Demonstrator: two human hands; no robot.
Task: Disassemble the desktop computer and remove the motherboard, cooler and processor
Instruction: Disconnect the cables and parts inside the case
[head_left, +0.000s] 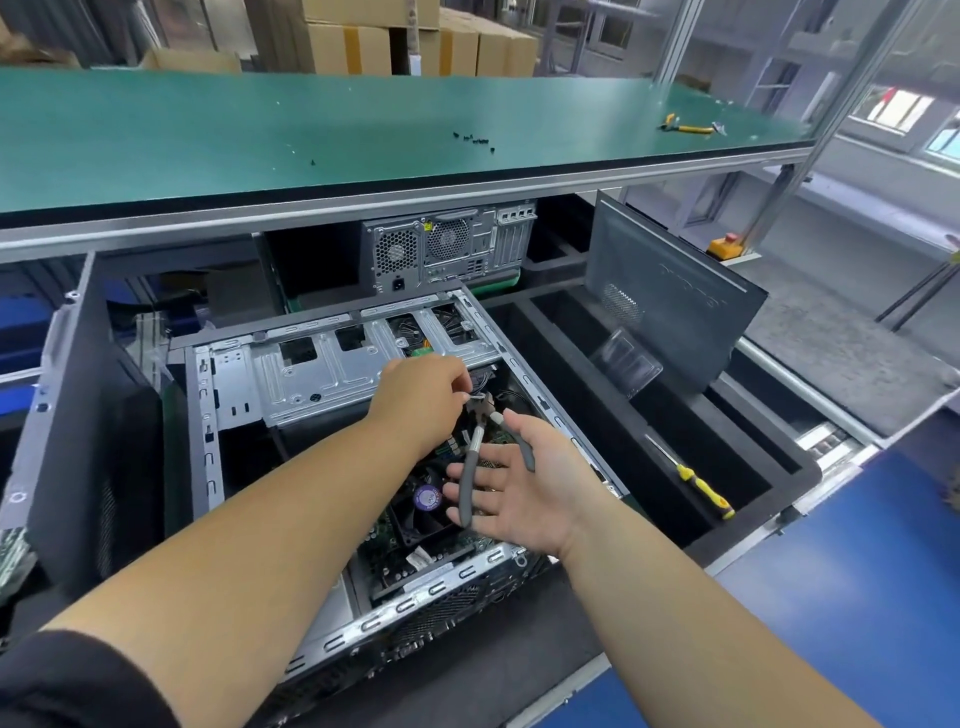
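— So where is the computer case (332, 364)?
— Lying open on its side under the green bench (260, 130), with the cooler fan (423, 499) and motherboard (395, 540) showing inside, partly behind the arms.
— And the left hand (421, 395)?
— It reaches into the case, fingers curled round a pale cable (475, 396); where that cable runs is hidden.
— The right hand (524, 480)?
— Palm up, fingers spread and nearly straight, with grey-handled pliers (480, 452) lying across them. The plier tips sit at the cable, too small to tell whether they are biting it.
— The processor?
— Cannot be seen; the fan covers that spot.
— Anything else?
— A yellow screwdriver (701, 486) in the black tray (753, 457) to the right, a second tower (447, 249) behind, and small dark screws (475, 140) on the bench.
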